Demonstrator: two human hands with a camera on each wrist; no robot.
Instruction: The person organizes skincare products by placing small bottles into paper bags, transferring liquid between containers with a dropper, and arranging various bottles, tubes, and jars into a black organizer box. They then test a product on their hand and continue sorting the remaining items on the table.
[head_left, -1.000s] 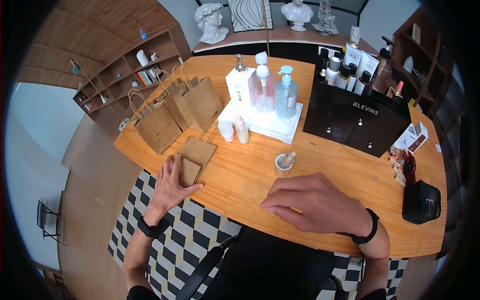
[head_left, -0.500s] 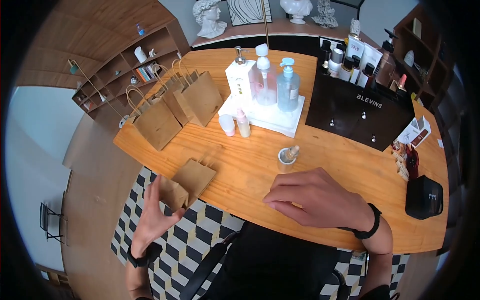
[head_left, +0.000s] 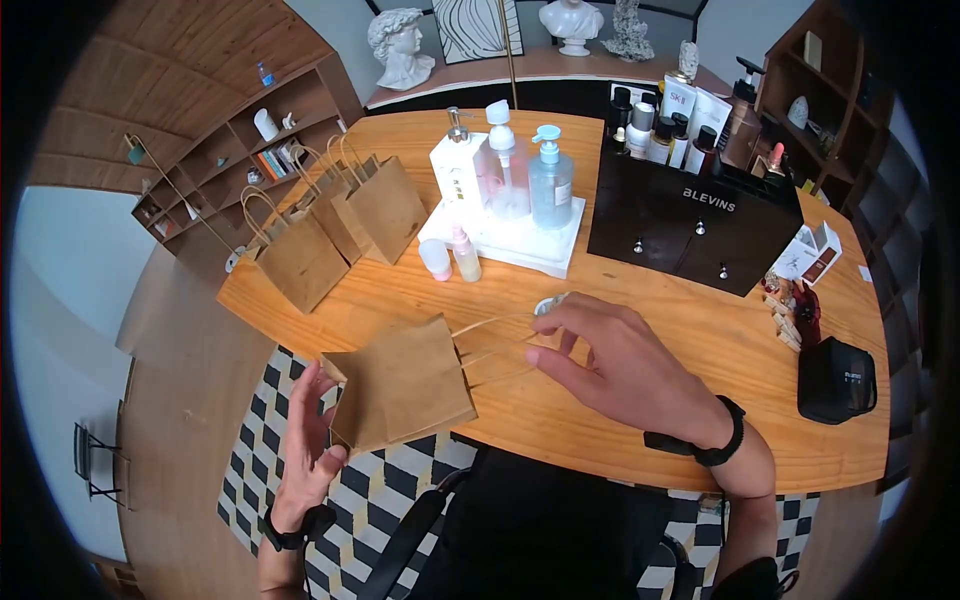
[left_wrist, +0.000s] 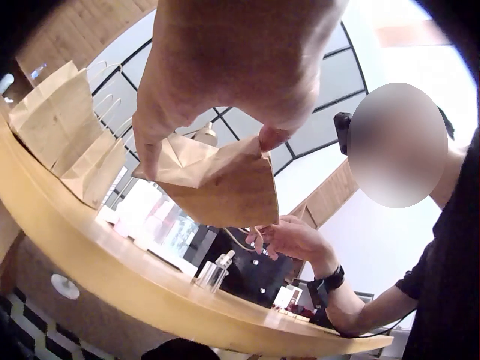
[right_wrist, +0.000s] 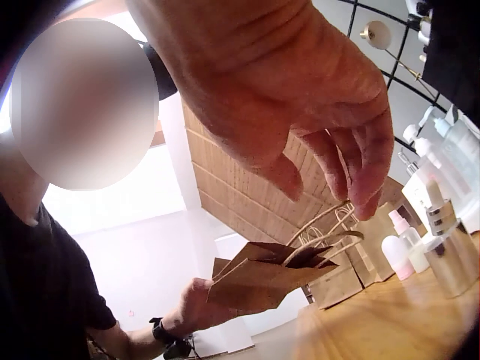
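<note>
A small brown paper bag (head_left: pixel 410 385) lies on its side in the air over the desk's front edge. My left hand (head_left: pixel 303 465) grips its folded base, thumb on one side and fingers on the other. The bag's twisted handles (right_wrist: pixel 326 238) point toward my right hand (head_left: pixel 625 365). That hand hovers with thumb and fingers apart, fingertips right at the handles in the right wrist view. Beside it stands a small glass bottle (right_wrist: pixel 450 259) with a tall cap, mostly hidden by the right hand in the head view.
Several brown paper bags (head_left: pixel 300 260) stand at the desk's left. Pump bottles (head_left: pixel 552 185) stand on a white tray (head_left: pixel 500 240), two small bottles (head_left: pixel 466 257) before it. A black cosmetics box (head_left: pixel 670 215) and a black case (head_left: pixel 835 380) are at the right.
The left hand has lifted the paper bag from the desk and turned it, so its handles swing toward the right hand. The right hand has shifted slightly up and spread its fingers.
</note>
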